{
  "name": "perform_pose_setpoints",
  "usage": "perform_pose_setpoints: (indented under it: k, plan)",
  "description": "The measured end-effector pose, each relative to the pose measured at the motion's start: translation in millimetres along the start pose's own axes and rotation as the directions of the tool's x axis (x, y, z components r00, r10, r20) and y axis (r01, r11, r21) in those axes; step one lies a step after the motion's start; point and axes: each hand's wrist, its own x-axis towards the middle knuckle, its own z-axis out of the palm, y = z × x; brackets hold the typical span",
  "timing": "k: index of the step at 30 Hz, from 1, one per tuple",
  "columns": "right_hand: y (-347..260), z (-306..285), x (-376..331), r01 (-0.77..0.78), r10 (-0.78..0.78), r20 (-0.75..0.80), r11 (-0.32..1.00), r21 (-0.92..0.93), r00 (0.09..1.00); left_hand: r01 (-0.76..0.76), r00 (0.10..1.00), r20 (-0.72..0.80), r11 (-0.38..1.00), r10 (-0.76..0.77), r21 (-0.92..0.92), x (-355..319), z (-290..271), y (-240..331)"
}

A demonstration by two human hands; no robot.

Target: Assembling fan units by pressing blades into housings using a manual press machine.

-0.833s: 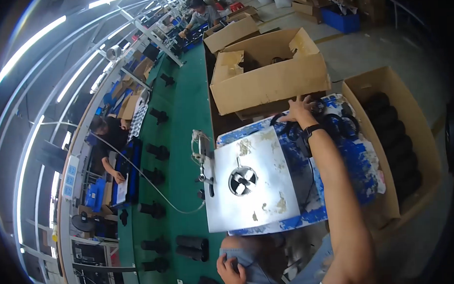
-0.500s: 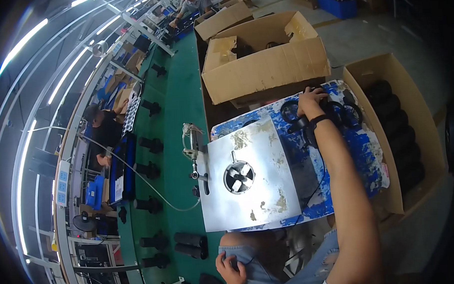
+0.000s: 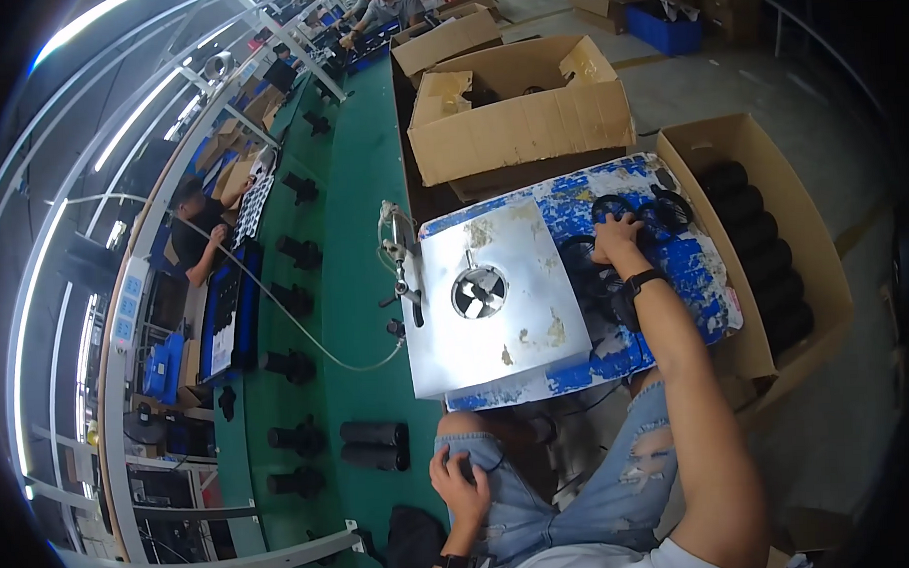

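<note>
My right hand (image 3: 618, 240) reaches over a paint-worn blue and white board, fingers bent down at the near edge of a black ring (image 3: 599, 208); its fingertips are partly hidden. Other black rings (image 3: 674, 212) lie just beyond and beside it. Close to the wrist sit more dark round parts, partly covered by the hand and arm. On my thigh rests my left hand (image 3: 462, 487), its fingers curled round something dark and small that I cannot make out. A metal plate (image 3: 447, 359) with a round hole and light jaw-like pieces inside stands left of my right hand.
A small air cylinder (image 3: 401, 236) with a hose stands at the plate's left edge. The green bench (image 3: 361, 317) carries several black parts. A cardboard box (image 3: 519, 131) stands beyond the board, another (image 3: 811, 302) with black rolls to the right. Co-workers sit across the bench.
My right hand has come nearer to me over the board, beside the plate's right edge. The view has shifted, showing more of my lap. My left hand stays on my thigh.
</note>
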Motion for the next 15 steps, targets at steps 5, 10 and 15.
perform_pose_setpoints:
  k: [5,10,15]
  plan:
    - [29,36,-14,0.113,-0.065,-0.157,0.941,0.319,0.985,0.002,0.998,-0.062,0.999,-0.004,-0.032,-3,-2,-7]
    - [62,37,-54,0.185,0.023,-0.395,0.857,0.481,0.918,-0.017,0.999,-0.042,0.998,0.015,-0.055,-9,-4,-12]
    - [57,-1,-127,0.343,-0.063,-0.532,0.826,0.446,0.845,-0.014,0.995,-0.097,0.989,-0.001,-0.147,-18,-6,-16]
